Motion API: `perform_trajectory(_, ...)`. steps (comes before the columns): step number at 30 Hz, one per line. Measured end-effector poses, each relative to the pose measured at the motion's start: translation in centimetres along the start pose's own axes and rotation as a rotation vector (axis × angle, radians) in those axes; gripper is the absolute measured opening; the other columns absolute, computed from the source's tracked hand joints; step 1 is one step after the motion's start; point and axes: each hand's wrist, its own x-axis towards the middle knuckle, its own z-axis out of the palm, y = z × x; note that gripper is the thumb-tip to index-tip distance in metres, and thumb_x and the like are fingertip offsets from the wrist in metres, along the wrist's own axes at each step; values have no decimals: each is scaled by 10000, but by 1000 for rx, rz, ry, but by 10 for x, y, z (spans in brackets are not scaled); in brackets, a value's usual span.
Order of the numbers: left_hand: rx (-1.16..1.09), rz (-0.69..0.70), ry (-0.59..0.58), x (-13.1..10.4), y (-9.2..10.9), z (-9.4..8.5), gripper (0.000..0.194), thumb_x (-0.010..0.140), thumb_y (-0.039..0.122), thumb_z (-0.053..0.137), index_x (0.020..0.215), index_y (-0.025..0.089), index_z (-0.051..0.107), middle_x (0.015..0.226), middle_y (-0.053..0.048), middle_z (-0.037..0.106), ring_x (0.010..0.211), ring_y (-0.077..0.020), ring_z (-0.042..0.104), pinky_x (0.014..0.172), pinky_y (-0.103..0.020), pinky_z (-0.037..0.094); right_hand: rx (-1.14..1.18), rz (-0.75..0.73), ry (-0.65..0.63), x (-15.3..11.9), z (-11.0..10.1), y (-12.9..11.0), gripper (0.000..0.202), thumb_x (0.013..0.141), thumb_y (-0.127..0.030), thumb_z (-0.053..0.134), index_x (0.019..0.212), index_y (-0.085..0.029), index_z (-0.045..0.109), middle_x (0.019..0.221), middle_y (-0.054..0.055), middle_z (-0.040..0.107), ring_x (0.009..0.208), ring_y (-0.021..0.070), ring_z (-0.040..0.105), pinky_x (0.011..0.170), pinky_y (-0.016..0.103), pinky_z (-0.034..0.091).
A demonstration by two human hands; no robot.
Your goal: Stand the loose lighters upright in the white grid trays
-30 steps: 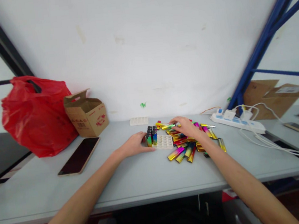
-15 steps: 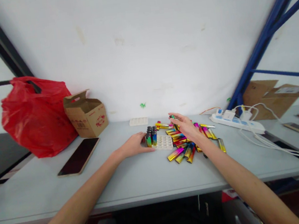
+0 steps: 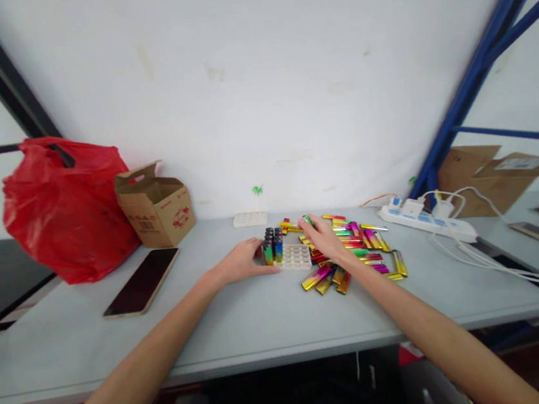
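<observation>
Red plastic bag [image 3: 66,212], left of frame, at the wall. Cardboard box [image 3: 158,208], open-topped, beside it: barcode, a row of characters and a red emblem, wording too small to read. Phone [image 3: 142,282], lower left of that box, screen dark. Left hand [image 3: 244,261], centre: thumb and fingers parted, curved about the near-left end of a white tray [image 3: 296,257]; whether it grips firmly cannot be told. Second white tray [image 3: 251,219], behind, near the wall, under a green mark [image 3: 258,190]. Standing lighters [image 3: 273,244], black-topped, upright in the first tray's left part; holes to the right unfilled. Right hand [image 3: 325,238], right of centre, closed on one green-ended lighter [image 3: 307,221], above and behind the tray's right end. Loose lighters [image 3: 354,241], metallic, heaped beneath and right of that hand. Power strip [image 3: 430,219], white, plugs and cables attached. Cardboard [image 3: 472,185], far right, with a white label [image 3: 522,162], illegible. Table [image 3: 263,319], pale grey: bare strip from phone to left hand, and along the front edge.
</observation>
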Motion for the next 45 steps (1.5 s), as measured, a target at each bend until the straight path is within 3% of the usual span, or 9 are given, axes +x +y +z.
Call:
perform_trajectory(5, -2, 4, -5, 0, 1, -1, 623, 694, 740, 728, 961, 183, 645, 908, -59, 685, 796, -238, 630, 698, -323, 465, -228, -36, 115, -5, 7, -3, 558, 926, -605, 504, 573, -225, 299, 563, -48, 260, 557, 106, 280, 539, 276, 223)
perform_trajectory(10, -6, 12, -9, 0, 2, -1, 629, 698, 739, 727, 969, 176, 659, 913, -63, 687, 806, -245, 633, 701, -330, 468, -253, -59, 127, -6, 12, -4, 407, 885, -458, 494, 580, -222, 363, 565, -41, 315, 566, 119, 329, 551, 276, 234)
perform_trajectory(14, -5, 8, -1, 0, 1, -1, 634, 689, 745, 727, 970, 180, 659, 910, -57, 688, 796, -239, 630, 697, -324, 464, -264, -98, 135, -8, 12, -10, 424, 921, -501, 507, 617, -223, 404, 569, -43, 387, 582, 131, 376, 569, 273, 274)
perform_trajectory(20, 15, 21, -1, 0, 2, -1, 625, 697, 755, 715, 941, 183, 648, 887, -52, 676, 779, -242, 623, 679, -328, 449, -177, -145, -90, -15, 7, -24, 403, 1044, -561, 361, 854, -247, 528, 714, -15, 572, 631, 169, 530, 639, 290, 417)
perform_trajectory(23, 16, 24, 5, 0, 2, -1, 629, 699, 754, 714, 953, 183, 647, 889, -52, 674, 782, -238, 616, 678, -327, 448, -349, -321, -148, -16, 6, -25, 425, 1042, -557, 390, 800, -238, 532, 825, 34, 601, 792, 198, 566, 760, 318, 440)
perform_trajectory(26, 13, 16, 0, 0, 2, -1, 652, 700, 762, 711, 990, 181, 644, 912, -56, 677, 791, -238, 616, 680, -327, 453, -467, -363, -218, -17, 7, -25, 464, 1049, -552, 398, 722, -236, 495, 709, 11, 563, 700, 183, 521, 714, 311, 408)
perform_trajectory(29, 11, 14, -4, 0, 3, -2, 656, 697, 762, 712, 997, 183, 645, 914, -57, 681, 787, -239, 619, 674, -326, 452, -466, -310, -232, -17, 9, -25, 468, 1042, -554, 427, 708, -239, 516, 638, 1, 588, 610, 175, 516, 650, 309, 384)
perform_trajectory(37, 22, 11, -14, 0, 3, -1, 677, 709, 738, 729, 1056, 163, 643, 968, -83, 688, 838, -249, 626, 712, -328, 459, -430, -311, -346, -18, 13, -18, 334, 1037, -494, 502, 833, -243, 589, 772, 24, 732, 697, 204, 660, 660, 305, 431)
perform_trajectory(45, 44, 26, 10, 1, -1, 1, 625, 703, 767, 710, 910, 185, 618, 858, -47, 660, 747, -226, 590, 656, -321, 415, -737, -390, -300, -22, 23, -16, 349, 1029, -478, 538, 848, -194, 631, 762, 54, 692, 678, 189, 616, 634, 290, 389)
